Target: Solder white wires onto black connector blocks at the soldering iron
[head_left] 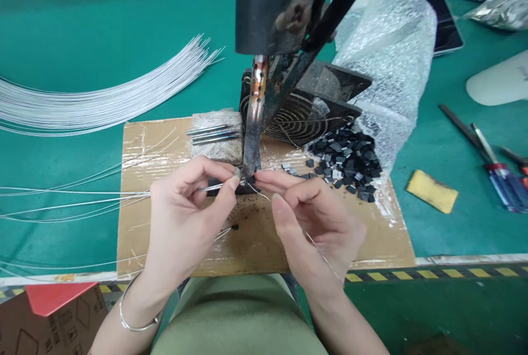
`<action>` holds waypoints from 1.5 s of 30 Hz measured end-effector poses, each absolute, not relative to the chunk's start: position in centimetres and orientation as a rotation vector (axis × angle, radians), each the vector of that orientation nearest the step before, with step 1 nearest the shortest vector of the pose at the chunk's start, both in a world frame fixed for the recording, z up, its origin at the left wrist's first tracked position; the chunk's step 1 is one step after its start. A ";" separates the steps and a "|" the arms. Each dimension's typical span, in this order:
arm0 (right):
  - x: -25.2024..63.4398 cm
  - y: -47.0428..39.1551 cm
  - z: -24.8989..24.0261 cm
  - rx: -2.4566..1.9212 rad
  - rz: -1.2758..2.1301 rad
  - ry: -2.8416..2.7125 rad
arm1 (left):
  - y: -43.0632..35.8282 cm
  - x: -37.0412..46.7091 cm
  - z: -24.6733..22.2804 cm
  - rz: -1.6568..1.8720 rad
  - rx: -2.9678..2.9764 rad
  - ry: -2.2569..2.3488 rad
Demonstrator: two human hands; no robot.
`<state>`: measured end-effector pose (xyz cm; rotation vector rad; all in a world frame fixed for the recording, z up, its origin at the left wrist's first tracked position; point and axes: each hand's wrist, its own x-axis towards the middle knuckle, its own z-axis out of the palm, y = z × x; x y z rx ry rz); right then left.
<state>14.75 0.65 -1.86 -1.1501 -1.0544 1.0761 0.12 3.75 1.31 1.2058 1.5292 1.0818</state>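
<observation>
My left hand (198, 206) pinches the end of a thin white cable (136, 195) just left of the soldering iron's tip (250, 157). Close to the right side of the tip, my right hand (309, 212) has its fingers closed on a thin solder wire (260, 192), which runs back across the palm toward the wrist. A small part at the left fingertips is mostly hidden. Under the tip lies a dark block (247, 187), partly covered by my fingers. A cable end with a small black connector (235, 227) rests on the cardboard (264, 256) below the hands.
The iron's black holder (272, 16) hangs overhead. Behind it are a fan (301, 115) and bubble wrap (383, 63). Black connectors (350, 159) are piled right, beside a yellow sponge (432, 191) and screwdriver (505, 181). A cable bundle (124, 96) and wrapped block (216, 151) lie left.
</observation>
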 end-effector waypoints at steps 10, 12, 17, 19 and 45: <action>14.8 0.6 -1.8 -1.140 1.087 -1.049 | 3.6 0.1 1.6 1.084 1.191 1.539; 14.8 0.6 -1.8 -1.147 1.082 -1.051 | 3.6 0.1 1.6 1.084 1.192 1.534; 14.8 0.6 -1.8 -1.149 1.078 -1.052 | 3.7 0.1 1.5 1.083 1.198 1.533; 14.8 0.6 -1.8 -1.146 1.084 -1.052 | 3.8 0.2 1.5 1.087 1.202 1.541; 14.8 0.5 -1.9 -1.149 1.067 -1.073 | 3.6 0.1 1.5 1.098 1.245 1.524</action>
